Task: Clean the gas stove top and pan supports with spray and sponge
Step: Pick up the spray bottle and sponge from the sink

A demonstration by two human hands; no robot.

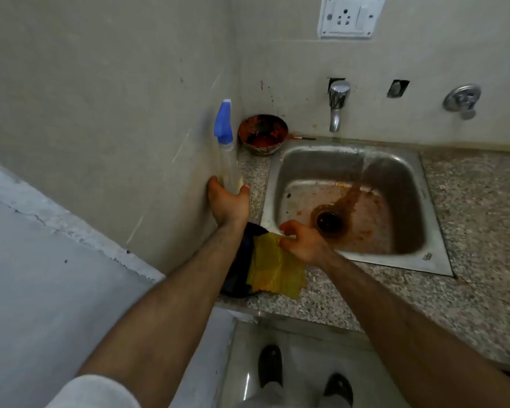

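A clear spray bottle [228, 160] with a blue trigger head stands upright in the counter corner against the left wall. My left hand [228, 203] curls around its base, thumb on one side and fingers on the other. A yellow cleaning cloth [274, 272] lies on the speckled counter over a dark blue cloth [242, 269]. My right hand [302, 241] pinches the yellow cloth's upper edge, just in front of the sink. No gas stove is in view.
A stained steel sink [424, 219] is set in the granite counter [480, 207], under a wall tap [337, 104]. A dirty bowl [262, 134] sits in the back corner. A second valve [462, 100] and a socket [349, 16] are on the wall. My shoes show on the floor below.
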